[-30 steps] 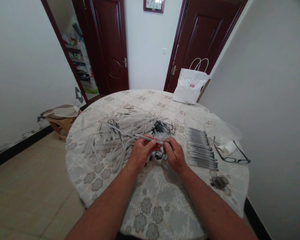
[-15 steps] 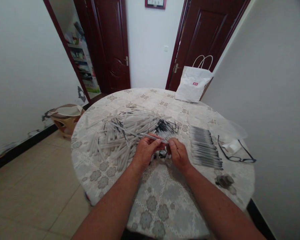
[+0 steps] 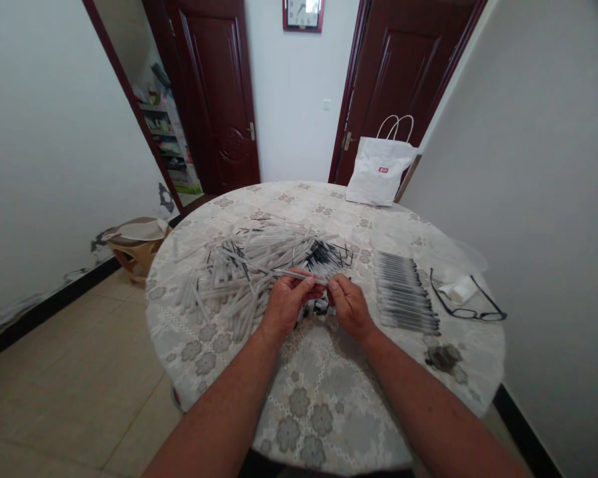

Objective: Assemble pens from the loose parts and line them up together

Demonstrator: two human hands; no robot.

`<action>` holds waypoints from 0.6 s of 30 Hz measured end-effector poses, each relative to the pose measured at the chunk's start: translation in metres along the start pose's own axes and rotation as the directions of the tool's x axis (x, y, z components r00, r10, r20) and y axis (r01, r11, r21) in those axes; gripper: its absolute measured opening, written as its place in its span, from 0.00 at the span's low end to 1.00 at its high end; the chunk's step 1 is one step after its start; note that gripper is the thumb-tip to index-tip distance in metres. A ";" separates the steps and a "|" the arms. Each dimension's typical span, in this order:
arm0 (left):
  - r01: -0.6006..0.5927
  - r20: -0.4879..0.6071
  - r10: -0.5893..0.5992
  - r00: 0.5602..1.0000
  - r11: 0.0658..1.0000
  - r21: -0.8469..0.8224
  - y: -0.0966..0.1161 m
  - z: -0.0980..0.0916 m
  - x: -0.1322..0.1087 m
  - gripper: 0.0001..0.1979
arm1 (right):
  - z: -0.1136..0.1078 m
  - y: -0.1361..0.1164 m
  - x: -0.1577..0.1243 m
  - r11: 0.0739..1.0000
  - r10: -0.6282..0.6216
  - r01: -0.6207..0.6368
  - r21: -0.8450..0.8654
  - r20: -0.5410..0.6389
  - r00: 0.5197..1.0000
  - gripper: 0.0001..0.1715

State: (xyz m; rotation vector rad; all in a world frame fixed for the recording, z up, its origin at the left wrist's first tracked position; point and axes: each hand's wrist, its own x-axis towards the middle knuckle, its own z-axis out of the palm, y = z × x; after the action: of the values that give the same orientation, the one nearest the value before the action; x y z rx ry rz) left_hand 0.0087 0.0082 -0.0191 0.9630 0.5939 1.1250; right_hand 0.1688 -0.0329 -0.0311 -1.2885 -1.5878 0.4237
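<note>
My left hand (image 3: 289,300) is closed around a slim translucent pen barrel (image 3: 295,274), which points out to the left between thumb and fingers. At the barrel's right end, my right hand (image 3: 349,305) pinches with thumb and forefinger; the exact part in that pinch is hidden. A loose heap of whitish pen barrels (image 3: 229,292) spreads on the left and behind the hands. Just beyond my fingers lies a bunch of thin black pieces (image 3: 321,255). Right of my right hand, several barrels with dark insides form a neat row of pens (image 3: 406,292).
A patterned cloth covers the round table (image 3: 299,411). Black-framed glasses (image 3: 466,313) and clear plastic (image 3: 458,255) lie at the right, with a small dark object (image 3: 443,357) nearer me. A white paper bag (image 3: 381,172) stands at the back. A wooden stool (image 3: 137,249) is left.
The camera view has tilted up slightly, showing more of the wall clock. Both hands keep hold at the same barrel, with only slight movement.
</note>
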 end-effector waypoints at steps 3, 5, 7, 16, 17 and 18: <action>0.009 -0.015 -0.009 1.000 1.000 0.002 0.000 0.001 0.000 0.17 | 0.000 0.004 0.000 1.000 0.018 -0.018 0.006 -0.004 1.000 0.22; 0.004 -0.012 -0.003 1.000 1.000 0.014 0.000 0.002 -0.001 0.17 | -0.001 0.005 0.001 1.000 0.009 -0.008 0.011 -0.015 1.000 0.19; -0.016 -0.006 0.016 1.000 0.999 0.041 0.000 0.002 -0.001 0.17 | -0.003 0.004 0.001 1.000 -0.010 0.010 0.007 -0.028 1.000 0.17; -0.033 -0.039 0.036 0.999 0.998 0.057 0.000 0.002 0.001 0.18 | -0.006 -0.001 0.005 0.997 0.024 -0.023 0.072 -0.004 1.000 0.21; -0.040 -0.047 0.043 0.998 0.997 0.068 0.000 0.002 0.001 0.19 | -0.007 -0.003 0.005 0.997 0.011 -0.011 0.072 0.007 1.000 0.20; -0.046 -0.054 0.051 0.997 0.996 0.081 0.000 0.002 0.001 0.19 | -0.008 -0.004 0.005 0.998 0.000 -0.001 0.065 0.018 1.000 0.19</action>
State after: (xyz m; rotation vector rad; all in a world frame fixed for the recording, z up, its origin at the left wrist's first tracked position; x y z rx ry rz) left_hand 0.0106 0.0090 -0.0182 1.0212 0.6679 1.1820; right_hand 0.1739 -0.0326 -0.0220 -1.2389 -1.5758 0.4848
